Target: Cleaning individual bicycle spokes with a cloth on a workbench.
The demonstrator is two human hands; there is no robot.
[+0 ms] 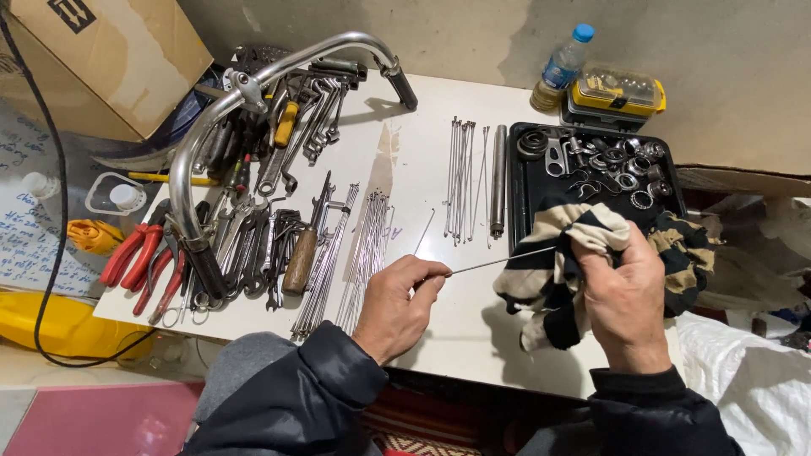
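Two hands clamped: left hand (pixel 399 302) pinching thin spoke (pixel 498 259), right hand (pixel 623 295) gripping striped rag (pixel 557 279) around it.

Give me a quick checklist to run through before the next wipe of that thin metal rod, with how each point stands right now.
1. Left hand pinches one end of the spoke: ok.
2. Right hand wraps the striped rag around the spoke's other end: ok.
3. Spoke straight, not bent: ok along the part that shows.
4. Spoke clean under the rag: cannot tell, hidden.
5. Loose spokes lie apart from the one held: ok.
6. Black parts tray is off the table edge: ok.
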